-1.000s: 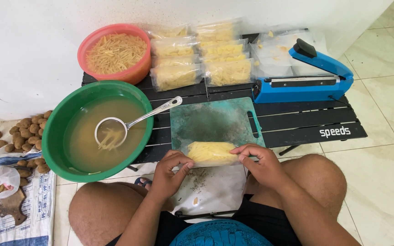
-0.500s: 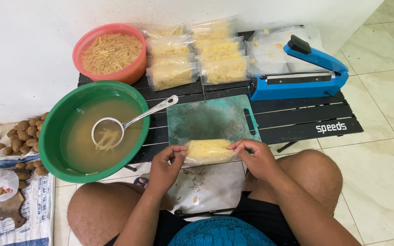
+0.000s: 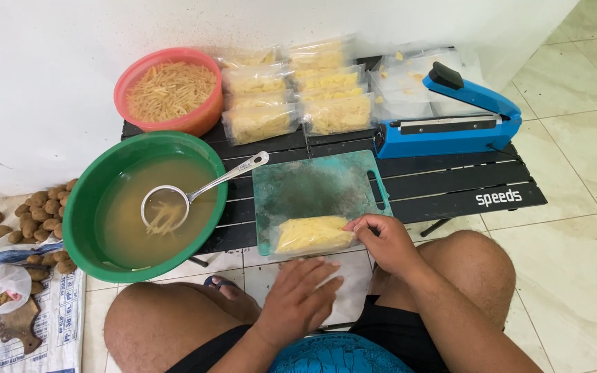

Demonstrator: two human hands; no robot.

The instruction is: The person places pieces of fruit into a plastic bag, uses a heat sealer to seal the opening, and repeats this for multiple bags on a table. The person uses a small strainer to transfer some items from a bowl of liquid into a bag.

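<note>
A clear plastic bag of yellow potato strips [image 3: 312, 233] lies on the near edge of a green cutting board [image 3: 316, 186]. My right hand [image 3: 385, 238] rests on the bag's right end, fingers pinching its edge. My left hand [image 3: 300, 297] hovers just below the bag with fingers spread, holding nothing, over a white plastic sheet [image 3: 350, 280] by my knees.
A green basin [image 3: 81, 221] of cloudy water holds a metal strainer ladle [image 3: 174, 204]. Behind are a red bowl of strips [image 3: 169, 90], several filled bags [image 3: 291, 97] and a blue heat sealer [image 3: 450, 121] on the black slatted table [image 3: 464, 186]. Potatoes [image 3: 39, 214] lie at left.
My left hand has let go of the bag's left end and drawn back toward me, fingers spread. My right hand stays on the bag's right end.
</note>
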